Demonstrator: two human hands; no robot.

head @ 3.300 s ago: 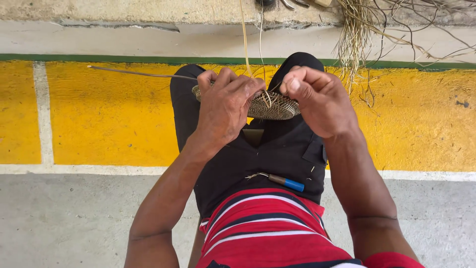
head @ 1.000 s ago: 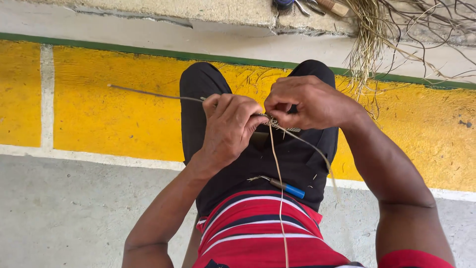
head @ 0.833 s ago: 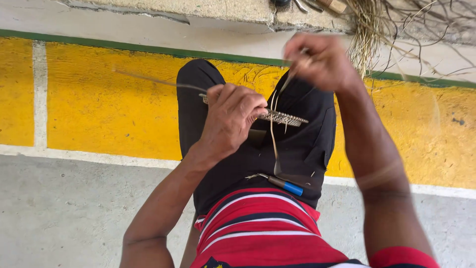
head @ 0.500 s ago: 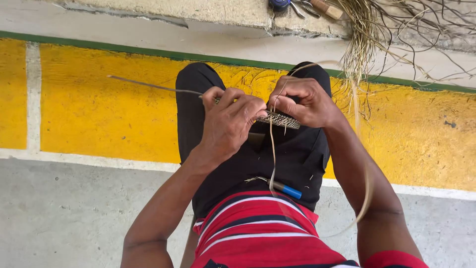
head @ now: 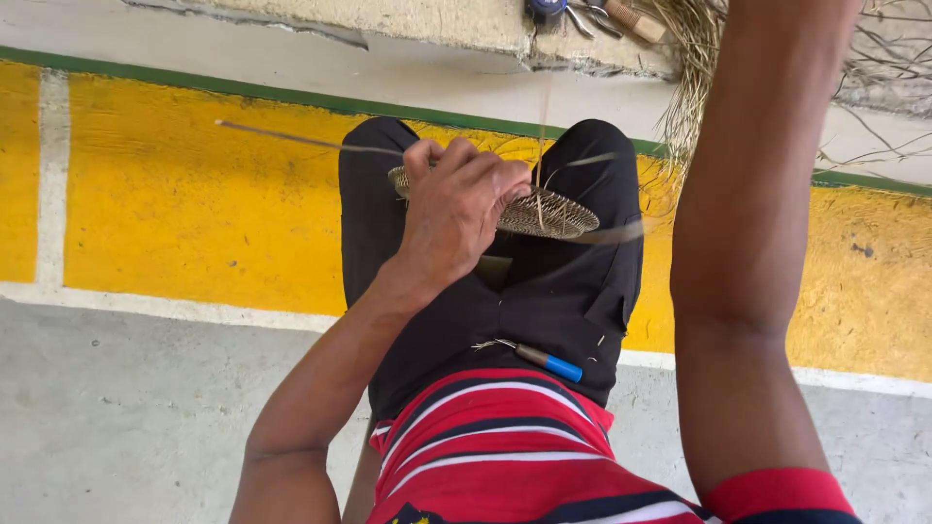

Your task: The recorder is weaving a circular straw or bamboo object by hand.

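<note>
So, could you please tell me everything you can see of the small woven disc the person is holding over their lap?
The woven disc is a small, round, flat piece of pale straw-coloured fibre, tightly woven and seen nearly edge-on, tilted slightly. The left hand grips its left part from above, hiding that side. Loose thin strands rise from it toward the top of the picture, and a long stiff strand sticks out to the left. It sits above the black trousers.

Left of the woven disc the way lay open over the yellow painted floor band, crossed only by a thin stiff strand sticking out leftward. On the disc's near-left part sat the left hand. Right of the disc the raised right forearm barred passage. Beyond the disc, a concrete ledge carried tools and loose dry fibre. Nearer than the disc, a blue-handled tool lay on the lap.
</note>
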